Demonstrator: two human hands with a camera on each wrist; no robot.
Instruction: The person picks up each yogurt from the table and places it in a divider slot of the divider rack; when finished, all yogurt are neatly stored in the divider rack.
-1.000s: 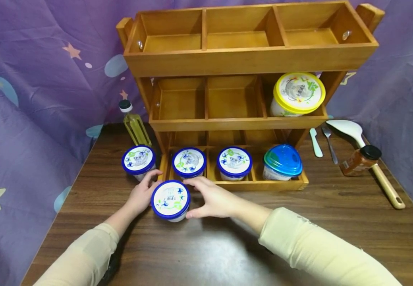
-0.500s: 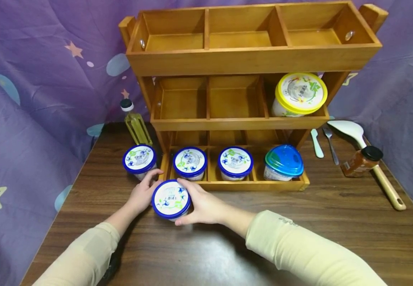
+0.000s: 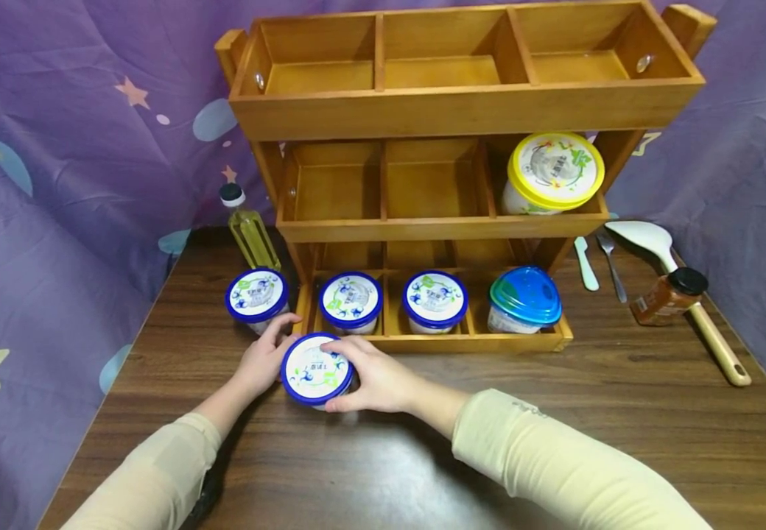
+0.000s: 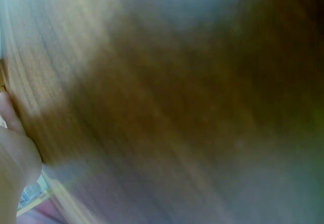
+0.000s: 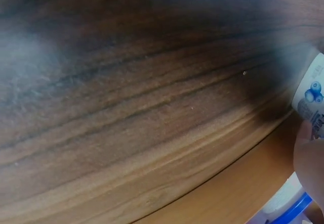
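Note:
A round white tub with a blue-rimmed, blueberry-print lid (image 3: 313,372) is on the table just before the rack's lower left corner. My right hand (image 3: 376,379) grips it from the right, fingers over the lid's edge and thumb low on the side. In the right wrist view, a finger lies along the tub's printed wall (image 5: 310,100). My left hand (image 3: 265,362) is right at the tub's left side, with a fingertip by the rack's corner; part of it is hidden behind the tub. Behind that hand stands a matching blue-lidded tub (image 3: 257,294).
The three-tier wooden rack (image 3: 462,114) holds two blue-lidded tubs (image 3: 350,300), a blue-green-lidded container (image 3: 525,298) and a yellow-lidded tub (image 3: 555,173). An oil bottle (image 3: 252,232) stands left. At right are a knife (image 3: 585,265), fork (image 3: 611,265), ladle (image 3: 711,338) and jar (image 3: 668,298).
My right hand has moved left from beside the tub and closed on it, fingers now over the lid's edge. The left hand and the tub have hardly moved.

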